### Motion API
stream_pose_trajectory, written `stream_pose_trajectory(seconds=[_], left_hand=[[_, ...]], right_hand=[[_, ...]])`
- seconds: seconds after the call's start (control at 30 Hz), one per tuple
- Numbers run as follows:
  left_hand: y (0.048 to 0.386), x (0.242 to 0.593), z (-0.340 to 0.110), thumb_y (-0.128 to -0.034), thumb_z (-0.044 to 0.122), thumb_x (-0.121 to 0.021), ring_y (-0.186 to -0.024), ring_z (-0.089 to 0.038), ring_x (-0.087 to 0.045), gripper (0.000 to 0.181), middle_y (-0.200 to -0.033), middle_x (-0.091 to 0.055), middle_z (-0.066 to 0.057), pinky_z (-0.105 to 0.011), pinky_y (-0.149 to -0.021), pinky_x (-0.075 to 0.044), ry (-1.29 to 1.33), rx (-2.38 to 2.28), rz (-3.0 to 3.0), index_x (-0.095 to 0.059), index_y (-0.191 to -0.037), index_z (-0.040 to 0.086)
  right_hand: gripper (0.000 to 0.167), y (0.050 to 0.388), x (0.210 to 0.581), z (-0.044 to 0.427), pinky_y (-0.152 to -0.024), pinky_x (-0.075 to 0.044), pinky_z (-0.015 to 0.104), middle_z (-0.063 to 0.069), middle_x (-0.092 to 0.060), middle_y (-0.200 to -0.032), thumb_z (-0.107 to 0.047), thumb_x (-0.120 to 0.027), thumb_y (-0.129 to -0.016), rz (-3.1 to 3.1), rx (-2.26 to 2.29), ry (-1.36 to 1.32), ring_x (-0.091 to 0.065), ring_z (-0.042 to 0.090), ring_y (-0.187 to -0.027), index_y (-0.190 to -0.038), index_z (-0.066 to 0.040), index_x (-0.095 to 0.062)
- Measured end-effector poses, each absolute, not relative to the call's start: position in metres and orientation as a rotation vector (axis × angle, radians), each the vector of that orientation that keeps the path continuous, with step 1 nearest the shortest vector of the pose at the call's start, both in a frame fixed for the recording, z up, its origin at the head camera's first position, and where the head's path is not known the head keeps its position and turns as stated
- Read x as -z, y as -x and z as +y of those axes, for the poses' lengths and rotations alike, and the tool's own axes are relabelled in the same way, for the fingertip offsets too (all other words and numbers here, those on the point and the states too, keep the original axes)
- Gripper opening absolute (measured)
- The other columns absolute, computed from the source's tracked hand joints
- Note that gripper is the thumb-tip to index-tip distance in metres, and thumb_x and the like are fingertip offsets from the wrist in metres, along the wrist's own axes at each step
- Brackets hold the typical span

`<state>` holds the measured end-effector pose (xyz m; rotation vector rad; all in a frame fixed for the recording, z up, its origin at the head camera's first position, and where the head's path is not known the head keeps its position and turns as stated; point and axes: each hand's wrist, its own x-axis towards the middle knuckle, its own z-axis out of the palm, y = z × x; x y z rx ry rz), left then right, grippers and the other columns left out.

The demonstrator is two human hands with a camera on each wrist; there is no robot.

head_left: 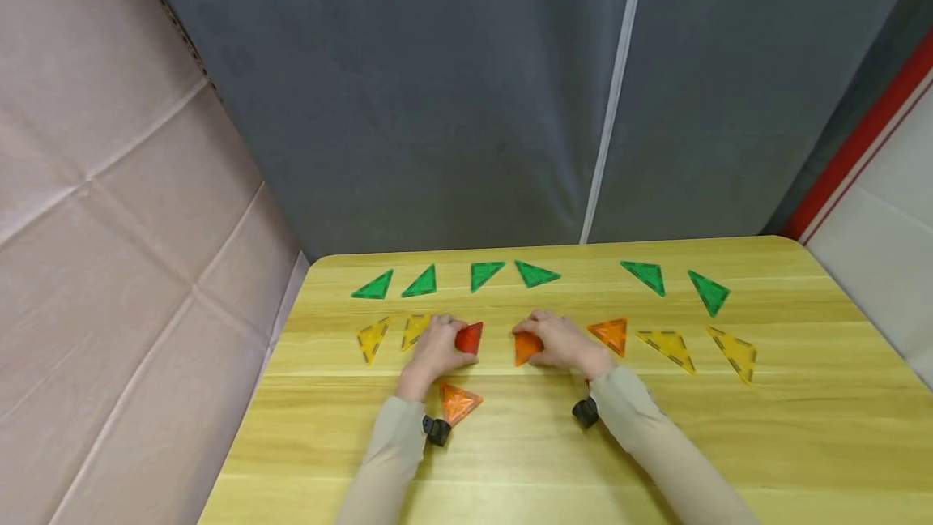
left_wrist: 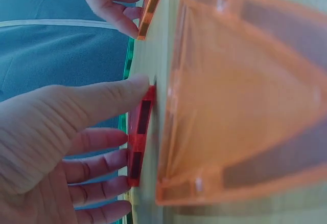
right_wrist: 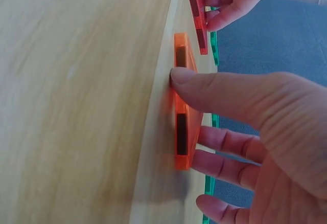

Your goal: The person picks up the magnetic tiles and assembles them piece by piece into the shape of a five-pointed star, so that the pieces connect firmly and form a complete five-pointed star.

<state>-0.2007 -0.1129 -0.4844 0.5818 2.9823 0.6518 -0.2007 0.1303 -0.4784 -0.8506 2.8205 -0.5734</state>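
My left hand (head_left: 439, 348) pinches a translucent red triangular magnetic tile (head_left: 470, 339) between thumb and fingers, low over the wooden table. Across from it, an orange triangular magnetic tile (head_left: 527, 348) is gripped by my right hand (head_left: 563, 343). In the right wrist view, the thumb lies on this orange tile's (right_wrist: 181, 132) edge and fingertips touch its far side. The left wrist view shows the red tile (left_wrist: 139, 142) edge-on under the thumb. Another orange tile (head_left: 459, 403) lies by my left wrist, and one more (head_left: 609, 335) sits just right of my right hand.
Several green triangular tiles (head_left: 538, 273) form a row along the back of the table (head_left: 525, 460). Yellow triangular tiles (head_left: 373, 339) lie at the left, one partly behind my left hand, and others (head_left: 666, 349) at the right. A grey curtain (head_left: 437, 104) hangs behind the table.
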Motion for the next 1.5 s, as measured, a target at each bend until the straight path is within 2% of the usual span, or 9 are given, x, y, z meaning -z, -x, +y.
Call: stream_pose_trajectory(seconds=[0.23,0.4,0.53,0.73,0.87,0.97,1.03,1.17,1.5], left_hand=[[0.198,0.484,-0.107,-0.0704,0.041,-0.080,-0.085,-0.024,-0.049,0.063,-0.102,-0.056,-0.013,-0.033,-0.064,-0.046,-0.464,-0.571,3.013,-0.063,-0.118,0.003],[0.197,0.485,-0.104,-0.0698,0.044,-0.079,-0.082,-0.024,-0.050,0.066,-0.105,-0.055,-0.014,-0.033,-0.059,-0.044,-0.411,-0.558,3.022,-0.062,-0.121,0.007],[0.196,0.486,-0.103,-0.0696,0.046,-0.079,-0.080,-0.024,-0.050,0.068,-0.105,-0.054,-0.014,-0.033,-0.058,-0.043,-0.410,-0.551,3.031,-0.061,-0.123,0.008],[0.198,0.487,-0.108,-0.0708,0.040,-0.080,-0.080,-0.024,-0.051,0.067,-0.104,-0.053,-0.014,-0.034,-0.062,-0.046,-0.450,-0.621,2.975,-0.059,-0.126,0.007],[0.200,0.484,-0.115,-0.0711,0.027,-0.082,-0.078,-0.022,-0.049,0.067,-0.101,-0.052,-0.012,-0.034,-0.065,-0.045,-0.473,-0.721,2.903,-0.056,-0.127,0.002],[0.200,0.481,-0.119,-0.0716,0.022,-0.082,-0.076,-0.020,-0.048,0.066,-0.099,-0.052,-0.012,-0.033,-0.067,-0.043,-0.482,-0.743,2.876,-0.056,-0.127,-0.001],[0.201,0.481,-0.120,-0.0724,0.021,-0.082,-0.076,-0.020,-0.047,0.064,-0.099,-0.052,-0.012,-0.032,-0.068,-0.042,-0.492,-0.743,2.865,-0.056,-0.127,-0.001],[0.201,0.481,-0.121,-0.0730,0.021,-0.081,-0.074,-0.019,-0.046,0.062,-0.097,-0.053,-0.011,-0.031,-0.065,-0.041,-0.510,-0.748,2.857,-0.057,-0.127,0.001],[0.202,0.483,-0.117,-0.0733,0.022,-0.081,-0.075,-0.020,-0.048,0.061,-0.098,-0.055,-0.013,-0.031,-0.065,-0.041,-0.534,-0.743,2.867,-0.059,-0.127,0.003]], right_hand=[[0.044,0.199,0.479,0.127,-0.082,-0.048,0.040,0.010,-0.057,-0.106,-0.018,-0.079,-0.076,2.871,0.646,0.727,-0.056,0.023,-0.086,-0.115,-0.005,-0.061],[0.040,0.200,0.481,0.123,-0.071,-0.047,0.034,0.008,-0.056,-0.092,-0.020,-0.079,-0.076,2.882,0.716,0.598,-0.052,0.019,-0.075,-0.104,-0.001,-0.057],[0.041,0.200,0.484,0.119,-0.065,-0.048,0.034,0.008,-0.056,-0.084,-0.026,-0.078,-0.076,2.938,0.715,0.509,-0.052,0.019,-0.068,-0.097,0.000,-0.056],[0.049,0.202,0.483,0.121,-0.065,-0.050,0.038,0.013,-0.057,-0.087,-0.033,-0.075,-0.079,2.957,0.699,0.463,-0.056,0.024,-0.069,-0.102,0.005,-0.056],[0.053,0.205,0.475,0.136,-0.073,-0.048,0.046,0.017,-0.056,-0.105,-0.032,-0.074,-0.080,2.930,0.670,0.567,-0.057,0.032,-0.087,-0.116,0.003,-0.057],[0.053,0.207,0.470,0.146,-0.084,-0.043,0.058,0.018,-0.050,-0.127,-0.019,-0.072,-0.080,2.870,0.617,0.752,-0.049,0.039,-0.111,-0.128,-0.005,-0.055],[0.058,0.208,0.467,0.149,-0.087,-0.039,0.062,0.017,-0.046,-0.136,-0.008,-0.070,-0.076,2.791,0.603,0.868,-0.043,0.041,-0.120,-0.132,-0.009,-0.054],[0.067,0.207,0.467,0.147,-0.086,-0.037,0.064,0.016,-0.044,-0.139,0.000,-0.069,-0.070,2.710,0.543,0.976,-0.040,0.042,-0.121,-0.134,-0.015,-0.054],[0.052,0.207,0.476,0.139,-0.087,-0.039,0.055,0.013,-0.052,-0.125,-0.005,-0.071,-0.077,2.791,0.578,0.861,-0.045,0.033,-0.113,-0.128,-0.011,-0.060]])
